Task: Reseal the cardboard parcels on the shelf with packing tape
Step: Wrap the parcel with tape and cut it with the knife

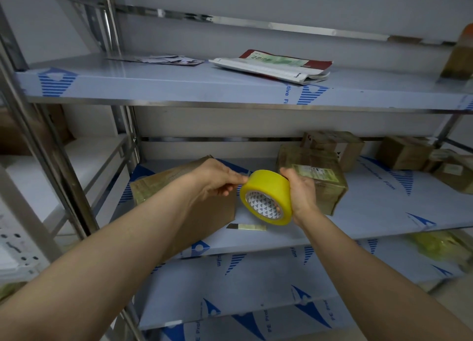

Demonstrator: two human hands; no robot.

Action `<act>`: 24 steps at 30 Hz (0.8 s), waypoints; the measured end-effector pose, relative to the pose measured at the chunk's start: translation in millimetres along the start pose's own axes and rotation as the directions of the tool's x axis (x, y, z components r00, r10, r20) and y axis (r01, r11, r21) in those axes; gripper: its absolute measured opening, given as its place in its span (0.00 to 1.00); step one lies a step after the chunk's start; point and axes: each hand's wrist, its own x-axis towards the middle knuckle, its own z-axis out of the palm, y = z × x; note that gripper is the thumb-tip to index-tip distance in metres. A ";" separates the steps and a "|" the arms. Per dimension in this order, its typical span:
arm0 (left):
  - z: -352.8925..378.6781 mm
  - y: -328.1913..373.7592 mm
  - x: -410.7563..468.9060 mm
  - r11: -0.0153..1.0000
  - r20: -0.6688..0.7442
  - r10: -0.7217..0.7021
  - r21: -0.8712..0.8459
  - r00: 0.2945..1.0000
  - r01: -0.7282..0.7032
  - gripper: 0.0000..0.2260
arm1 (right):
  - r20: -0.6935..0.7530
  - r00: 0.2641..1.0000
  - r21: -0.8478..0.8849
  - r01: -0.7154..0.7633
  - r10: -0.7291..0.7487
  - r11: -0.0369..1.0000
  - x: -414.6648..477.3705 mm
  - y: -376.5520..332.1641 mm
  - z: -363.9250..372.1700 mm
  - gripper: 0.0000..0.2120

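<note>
Right hand (302, 193) is wrapped round the far rim of the yellow tape roll (271, 184), held in the air in front of the middle shelf (371, 212). Left hand (217, 178) pinches at the roll's upper edge, probably the free end. Roll looks light, with a stiff core and a slick face, so best gripped through the core. The film is thin and sticky and likely to fold on itself. Nearest parcel (156, 184) sits behind the left hand
</note>
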 end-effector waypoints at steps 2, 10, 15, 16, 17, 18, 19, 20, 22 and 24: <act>1.4 2.3 -0.8 0.997 -0.004 -0.005 -0.083 1.000 0.005 0.05 | 0.029 1.000 -0.004 -0.005 0.005 1.000 -2.0 -2.4 2.3 0.15; 0.0 11.7 -6.5 0.923 -0.032 -0.170 -0.354 0.985 0.148 0.10 | 0.082 0.994 -0.007 0.068 -0.067 0.998 -3.9 -18.3 11.7 0.17; 2.0 12.1 -7.8 0.930 -0.039 -0.119 -0.354 0.992 0.098 0.07 | 0.045 0.992 -0.015 0.120 -0.119 0.993 -2.6 -20.2 13.1 0.20; 1.3 11.5 -7.4 0.928 -0.032 -0.112 -0.360 0.993 0.093 0.06 | 0.038 0.992 -0.017 0.123 -0.123 0.992 -2.0 -20.2 13.0 0.21; 0.6 10.7 -6.9 0.929 -0.024 -0.107 -0.359 0.994 0.092 0.06 | 0.036 0.992 -0.023 0.125 -0.125 0.992 -1.7 -20.1 12.7 0.21; 0.2 10.0 -6.0 0.935 -0.028 -0.102 -0.345 0.994 0.086 0.05 | 0.037 0.991 -0.028 0.127 -0.126 0.991 -1.7 -20.2 12.8 0.21; 0.3 9.9 -5.9 0.941 -0.047 -0.091 -0.330 0.995 0.070 0.05 | 0.040 0.991 -0.029 0.127 -0.126 0.991 -1.8 -19.9 13.1 0.21; 1.1 10.3 -6.5 0.948 -0.083 -0.068 -0.316 0.994 0.038 0.04 | 0.046 0.991 -0.027 0.123 -0.122 0.992 -2.0 -19.9 14.0 0.21; 2.4 11.4 -7.2 0.954 -0.162 -0.004 -0.295 0.987 -0.044 0.04 | 0.071 0.993 -0.016 0.098 -0.097 0.995 -2.6 -20.2 16.4 0.18; 2.1 12.1 -6.7 0.962 -0.204 0.040 -0.257 0.978 -0.092 0.03 | 0.119 0.991 -0.003 0.062 -0.061 0.998 -2.7 -20.5 19.1 0.14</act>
